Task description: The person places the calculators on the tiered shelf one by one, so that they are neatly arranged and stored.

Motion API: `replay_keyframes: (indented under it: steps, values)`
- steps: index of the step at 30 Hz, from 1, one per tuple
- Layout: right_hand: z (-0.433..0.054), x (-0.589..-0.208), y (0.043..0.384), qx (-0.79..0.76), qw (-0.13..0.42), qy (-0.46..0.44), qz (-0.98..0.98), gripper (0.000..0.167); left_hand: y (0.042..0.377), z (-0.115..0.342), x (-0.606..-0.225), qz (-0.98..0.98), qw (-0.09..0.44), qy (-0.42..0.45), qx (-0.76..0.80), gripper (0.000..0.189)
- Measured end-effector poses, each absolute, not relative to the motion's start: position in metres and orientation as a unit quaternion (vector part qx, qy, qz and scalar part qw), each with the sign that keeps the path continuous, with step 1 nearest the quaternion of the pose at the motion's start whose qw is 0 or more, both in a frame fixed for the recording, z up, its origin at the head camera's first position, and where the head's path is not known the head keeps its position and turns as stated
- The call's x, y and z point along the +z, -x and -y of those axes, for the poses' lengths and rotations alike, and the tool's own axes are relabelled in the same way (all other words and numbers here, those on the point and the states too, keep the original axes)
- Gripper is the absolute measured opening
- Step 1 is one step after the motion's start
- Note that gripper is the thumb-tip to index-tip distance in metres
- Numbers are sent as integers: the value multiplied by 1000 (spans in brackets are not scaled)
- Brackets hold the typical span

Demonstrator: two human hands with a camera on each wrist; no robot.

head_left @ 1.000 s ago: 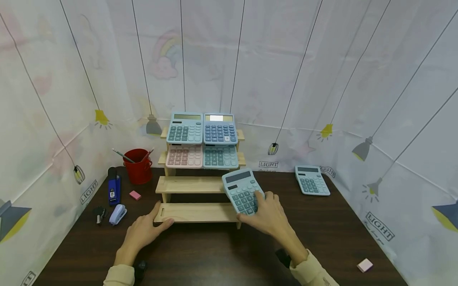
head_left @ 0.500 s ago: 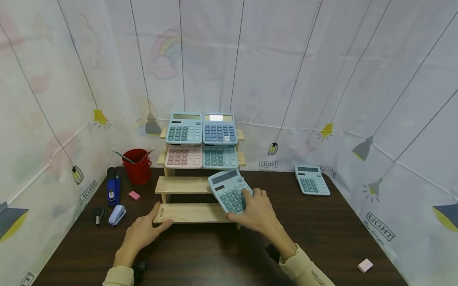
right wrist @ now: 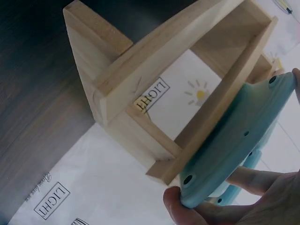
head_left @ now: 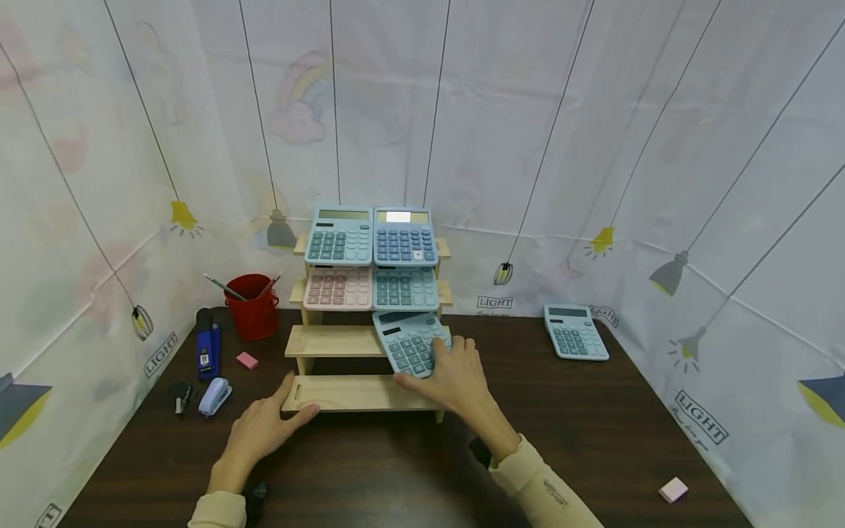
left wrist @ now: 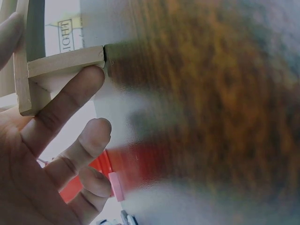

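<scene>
My right hand (head_left: 455, 375) grips a light-blue calculator (head_left: 411, 341) by its right side. The calculator is tilted over the right part of the third shelf down of a stepped wooden stand (head_left: 333, 341). In the right wrist view, the calculator's teal underside (right wrist: 234, 140) lies close against a shelf edge. My left hand (head_left: 260, 433) holds the left end of the lowest shelf, thumb at the front edge. In the left wrist view, its index finger reaches a wooden support (left wrist: 65, 63) and the other fingers curl loosely. Whether the calculator touches the shelf is unclear.
Light-blue (head_left: 339, 236), blue (head_left: 405, 237), pink (head_left: 339, 288) and teal (head_left: 405, 289) calculators fill the upper two shelves. Another calculator (head_left: 575, 333) lies back right. A red bucket (head_left: 254, 312), blue stapler (head_left: 209, 350), small stapler (head_left: 216, 397) and pink eraser (head_left: 248, 361) stand left; another eraser (head_left: 673, 490) lies right.
My right hand has carried the calculator left and slightly up, from the stand's right end to over the third shelf, and turned it less slanted. My left hand stays on the stand.
</scene>
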State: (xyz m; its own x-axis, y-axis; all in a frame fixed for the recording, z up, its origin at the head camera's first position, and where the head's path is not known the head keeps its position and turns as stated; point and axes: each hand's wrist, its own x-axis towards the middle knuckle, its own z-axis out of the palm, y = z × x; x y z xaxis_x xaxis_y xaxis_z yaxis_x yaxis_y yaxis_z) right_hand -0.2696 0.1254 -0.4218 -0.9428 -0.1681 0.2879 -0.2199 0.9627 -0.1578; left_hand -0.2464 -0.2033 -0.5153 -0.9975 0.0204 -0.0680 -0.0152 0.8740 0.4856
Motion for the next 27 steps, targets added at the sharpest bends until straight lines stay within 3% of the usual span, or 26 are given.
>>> replay_keyframes:
  steps: [8, 13, 18, 27]
  values:
    - [-116, -435, 274, 117, 164, -132, 970, 94, 246, 202, -514, -967, 37, 0, 250, 110]
    - [-110, -440, 272, 143, 162, -170, 961, 76, 245, 202, -513, -967, 39, 1, 253, 110]
    - [-102, -444, 272, 146, 203, -217, 944, 57, 246, 202, -513, -967, 40, 2, 251, 112]
    - [-80, -447, 275, 133, 251, -245, 927, 50, 246, 203, -514, -967, 39, 2, 251, 112]
